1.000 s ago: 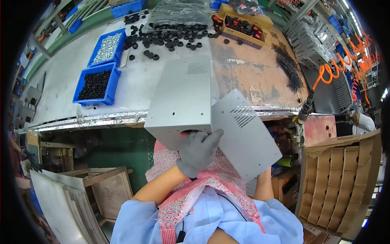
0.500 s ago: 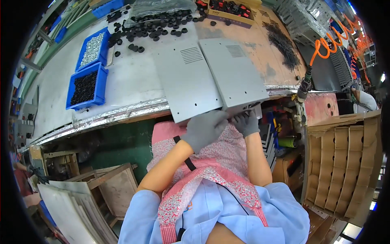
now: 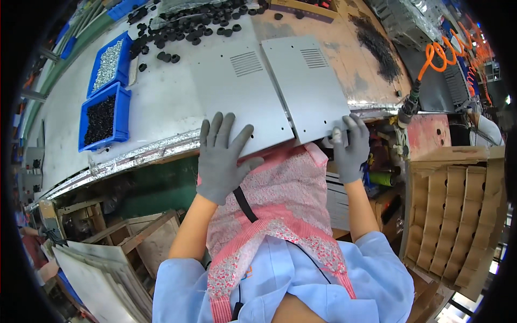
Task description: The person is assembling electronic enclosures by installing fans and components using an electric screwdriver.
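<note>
Two grey sheet-metal housings with slotted vents lie side by side at the near edge of the bench, a narrow gap between them. The left housing (image 3: 231,91) overhangs the edge a little. My left hand (image 3: 222,164), in a grey glove, is spread open with its fingertips over that housing's near-left corner. At the near-right corner of the right housing (image 3: 309,89), my gloved right hand (image 3: 351,148) rests with thumb and fingers apart. Whether its fingertips press on the metal is hard to tell.
Blue bins with silver fasteners (image 3: 107,67) and black screws (image 3: 100,119) stand at the left. Black caps (image 3: 196,32) are scattered at the back. A tool on an orange coiled hose (image 3: 433,56) hangs at the right, above a divided cardboard box (image 3: 447,220).
Both hands have moved apart from the near middle edge, the left to the left corner and the right to the right corner. The right housing now sits more squarely beside the left one.
</note>
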